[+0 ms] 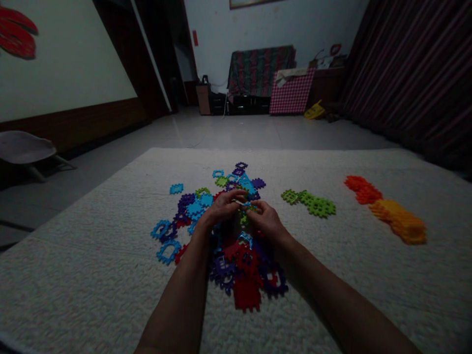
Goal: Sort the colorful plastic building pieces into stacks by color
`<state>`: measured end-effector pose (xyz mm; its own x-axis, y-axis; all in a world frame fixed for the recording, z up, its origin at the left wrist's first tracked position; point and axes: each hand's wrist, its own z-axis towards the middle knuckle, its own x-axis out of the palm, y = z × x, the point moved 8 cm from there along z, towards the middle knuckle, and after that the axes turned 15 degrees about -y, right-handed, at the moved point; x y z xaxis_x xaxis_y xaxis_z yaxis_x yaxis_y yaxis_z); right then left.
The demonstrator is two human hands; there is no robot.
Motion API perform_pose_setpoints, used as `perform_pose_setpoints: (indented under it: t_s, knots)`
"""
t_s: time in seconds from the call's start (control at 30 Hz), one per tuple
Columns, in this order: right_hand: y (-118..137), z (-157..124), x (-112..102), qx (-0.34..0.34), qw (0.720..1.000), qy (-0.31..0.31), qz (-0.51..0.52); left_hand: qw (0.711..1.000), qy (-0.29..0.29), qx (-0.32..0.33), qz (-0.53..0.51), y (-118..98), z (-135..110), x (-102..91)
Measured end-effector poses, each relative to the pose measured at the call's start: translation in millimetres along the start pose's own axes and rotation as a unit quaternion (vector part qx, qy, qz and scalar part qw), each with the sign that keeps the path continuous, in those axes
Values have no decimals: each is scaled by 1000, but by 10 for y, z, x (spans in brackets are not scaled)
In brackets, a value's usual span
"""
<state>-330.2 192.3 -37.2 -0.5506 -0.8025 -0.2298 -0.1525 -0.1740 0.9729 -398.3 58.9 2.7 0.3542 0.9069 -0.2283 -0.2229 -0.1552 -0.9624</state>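
Over the middle of a heap of notched plastic building tiles, my two hands meet close together. My left hand [225, 204] has its fingers bent over the pile, closed with thumb under them; what is in it is too dim and small to make out. My right hand [268, 219] pinches a small green tile [250, 209] at its fingertips. A light blue bit shows between the hands. Below them lie a clear-looking blue tile [245, 239] and red tiles [247, 292]. Purple tiles [223, 265] and light blue tiles [168, 251] spread around.
On the pale textured mat [110, 295], a row of green tiles [320, 206] lies to the right. Farther right are orange-red tiles [363, 189] and a stacked row of yellow-orange tiles [400, 221]. A chair [25, 147] stands at the left, and a cloth-covered cabinet [260, 71] at the back.
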Motion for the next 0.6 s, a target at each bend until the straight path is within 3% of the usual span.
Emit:
perform_pose_setpoints:
  t_s: [0.17,0.3,0.5,0.6]
  knots:
    - [25,27,-43,-12,998,-9,60,996,-50,48,63,-46,-12,-138]
    - [62,26,-94,-3,994,-24,105,983,-6,65,172,-91,-95,-141]
    - [41,29,-103,16,991,-18,135,929,36,48,364,-69,-162,-75]
    - [35,56,-132,-9,992,-28,125,904,32,40,424,-23,-155,-161]
